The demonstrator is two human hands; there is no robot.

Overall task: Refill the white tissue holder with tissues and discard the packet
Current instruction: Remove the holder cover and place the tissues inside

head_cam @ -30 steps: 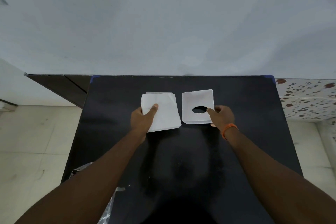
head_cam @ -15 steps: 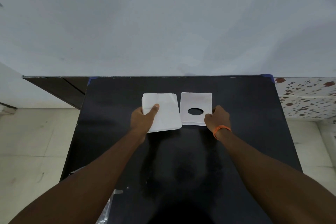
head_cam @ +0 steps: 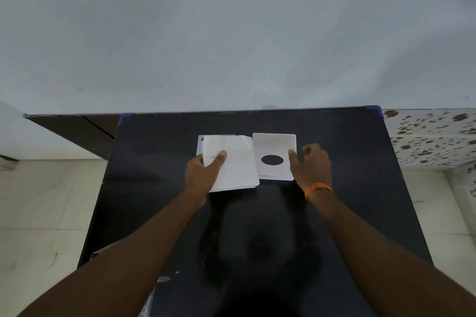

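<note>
A black table [head_cam: 334, 213] is filling the lower half of the view, pushed up against a pale wall, and both forearms are reaching across it toward two white things lying side by side near its far edge. On the left a stack of tissues [head_cam: 237, 162] is sitting, slightly skewed, on top of what looks like the white tissue holder's base [head_cam: 199, 140], of which only a thin strip is showing at the far left corner. Just beside it on the right, almost touching, the holder's flat lid [head_cam: 274, 144] is lying on the table with its oval slot [head_cam: 272, 159] facing up. Both pieces are running with their longer sides away from the person, so the coming move seems to be a short sideways carry of the lid leftward over the stack. The left hand [head_cam: 206, 172] is gripping the stack at its near left corner, thumb on top and fingers hidden underneath. The right hand [head_cam: 310, 162] is curling loosely at the lid's right edge, fingertips touching or nearly touching it; whether it is actually gripping I cannot tell. It is the nearer hand to the lid. A crinkled clear wrapper [head_cam: 146, 301], probably the packet, is lying at the table's near left edge, well apart from both hands.
</note>
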